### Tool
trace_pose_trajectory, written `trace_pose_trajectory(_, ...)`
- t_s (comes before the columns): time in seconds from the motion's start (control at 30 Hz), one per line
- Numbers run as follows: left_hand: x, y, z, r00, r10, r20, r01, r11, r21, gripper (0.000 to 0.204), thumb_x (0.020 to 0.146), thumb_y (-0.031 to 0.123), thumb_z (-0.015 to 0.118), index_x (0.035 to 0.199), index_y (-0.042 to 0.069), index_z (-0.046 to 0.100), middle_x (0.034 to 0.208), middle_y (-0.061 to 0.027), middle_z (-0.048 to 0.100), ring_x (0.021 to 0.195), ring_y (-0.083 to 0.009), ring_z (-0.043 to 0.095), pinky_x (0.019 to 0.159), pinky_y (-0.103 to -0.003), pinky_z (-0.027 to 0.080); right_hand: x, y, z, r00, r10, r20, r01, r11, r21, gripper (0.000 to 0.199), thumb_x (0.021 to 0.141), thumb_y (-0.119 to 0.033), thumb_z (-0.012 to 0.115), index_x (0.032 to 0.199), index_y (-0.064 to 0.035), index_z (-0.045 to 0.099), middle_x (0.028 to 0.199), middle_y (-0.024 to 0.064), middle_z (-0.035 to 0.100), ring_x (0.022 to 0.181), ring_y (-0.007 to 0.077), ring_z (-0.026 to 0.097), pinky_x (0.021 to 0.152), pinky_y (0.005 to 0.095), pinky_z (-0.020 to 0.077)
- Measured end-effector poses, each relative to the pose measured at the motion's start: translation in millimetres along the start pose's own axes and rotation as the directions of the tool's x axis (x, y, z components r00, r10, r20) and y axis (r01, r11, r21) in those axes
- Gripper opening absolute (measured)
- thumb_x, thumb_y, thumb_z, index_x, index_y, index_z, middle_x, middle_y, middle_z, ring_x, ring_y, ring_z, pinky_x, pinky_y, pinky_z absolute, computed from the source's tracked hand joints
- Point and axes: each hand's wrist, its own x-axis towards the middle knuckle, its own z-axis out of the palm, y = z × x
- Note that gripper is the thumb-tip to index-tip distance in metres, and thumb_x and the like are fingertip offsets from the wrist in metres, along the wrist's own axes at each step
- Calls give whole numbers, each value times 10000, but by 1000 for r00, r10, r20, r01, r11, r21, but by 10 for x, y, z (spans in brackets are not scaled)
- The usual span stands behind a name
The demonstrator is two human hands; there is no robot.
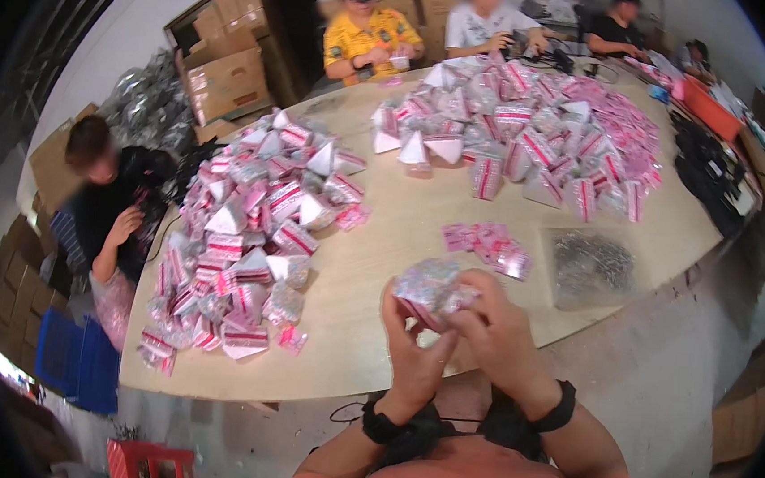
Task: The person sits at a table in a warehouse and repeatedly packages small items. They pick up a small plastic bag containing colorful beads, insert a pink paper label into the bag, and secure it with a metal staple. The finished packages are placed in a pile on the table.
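Observation:
Above the near edge of the table I hold a clear plastic packet (428, 283) with glittery, pale contents and a pink band. My left hand (411, 354) is wrapped round its left side and underside. With thumb and fingers, my right hand (497, 324) pinches the packet's right end; what lies under those fingers is hidden. Just beyond my hands lies a small group of pink printed cards (490, 246). To their right, a clear shallow tray (567, 294) holds many thin dark metal pieces, too small to name.
Heaps of similar pink-and-white packets cover the table's left side (257, 229) and far side (508, 123). Loose pink cards (620, 127) lie at the far right. Several people sit round the table. A blue crate (81, 359) and a red stool (149, 463) stand at the left.

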Motion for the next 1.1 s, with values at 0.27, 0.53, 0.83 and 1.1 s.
trace_pose_trajectory(0.27, 64, 9, -43, 972, -222, 78, 234, 942, -242, 845, 701, -30, 637, 1355, 45, 106, 1153, -131, 381, 1063, -213, 458, 855, -336, 455, 78, 300, 12, 963, 199, 182, -254, 895, 368, 439, 782, -27, 545, 1196, -21, 398, 631, 25, 525, 547, 68, 495, 497, 211, 395)
trace_pose_trajectory(0.53, 636, -302, -809, 900, -391, -192, 366, 918, -156, 709, 732, 68, 644, 1320, 33, 249, 982, -109, 497, 709, -155, 551, 565, -269, 491, -28, 460, -216, 887, 349, 303, -434, 853, 289, 183, 817, -75, 530, 972, 20, 552, 667, 40, 556, 531, 78, 538, 467, 199, 422)
trace_pose_trajectory(0.83, 1356, -328, -2174, 925, 377, -39, -41, 201, 979, 582, 727, 183, 613, 1241, 4, 407, 1247, -251, 407, 1125, -395, 396, 928, -438, 345, 40, 1036, -1207, 933, 340, -121, -344, 939, -11, 123, 767, -54, 531, 859, 4, 589, 671, 92, 583, 541, 167, 572, 496, 268, 445)
trace_pose_trajectory(1.1, 1190, -412, -2113, 944, 295, 146, -197, 150, 969, 451, 690, 114, 618, 1113, 13, 498, 1181, -236, 439, 1083, -417, 406, 928, -486, 335, 214, 1413, -1467, 987, 163, 12, -100, 661, -743, 137, 682, -91, 550, 790, -9, 574, 795, 194, 570, 794, 370, 543, 697, 431, 434)
